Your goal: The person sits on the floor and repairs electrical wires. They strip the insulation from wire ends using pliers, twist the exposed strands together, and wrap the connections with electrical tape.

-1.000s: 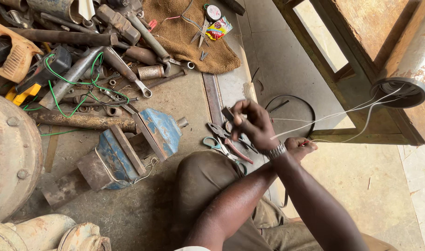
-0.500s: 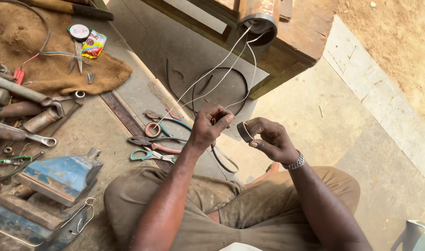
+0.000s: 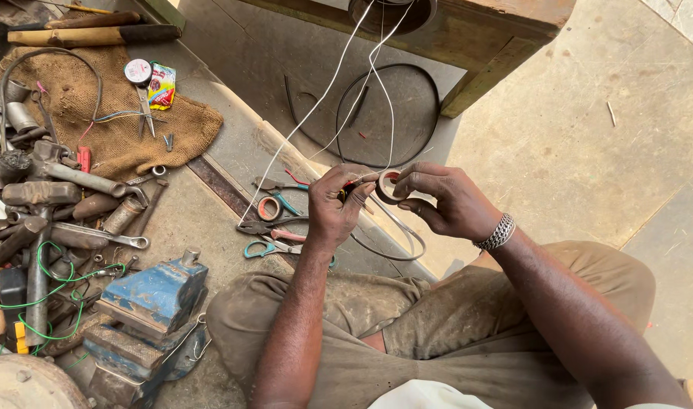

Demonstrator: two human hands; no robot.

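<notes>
At frame centre, the right hand [image 3: 449, 198] is pinching a small tape roll [image 3: 390, 186] while the left hand [image 3: 339, 204] is gripping the white wires [image 3: 316, 106] — holding them taut, seemingly for wrapping — above pliers [image 3: 274, 227] on the floor.

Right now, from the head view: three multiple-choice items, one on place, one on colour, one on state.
1. Where does the blue metal bench vise sit?
A. on the floor by the left knee
B. on the burlap sack
C. on the wooden bench

2. What colour are the long thin wires?
A. green
B. white
C. red

3. What does the right hand do?
A. rests empty
B. grips pliers
C. pinches a small tape roll

Key: 1 A, it stands on concrete beside the trouser leg; 2 B, pale strands run up to the bench; 3 C, fingers close on the roll near the left hand.
</notes>
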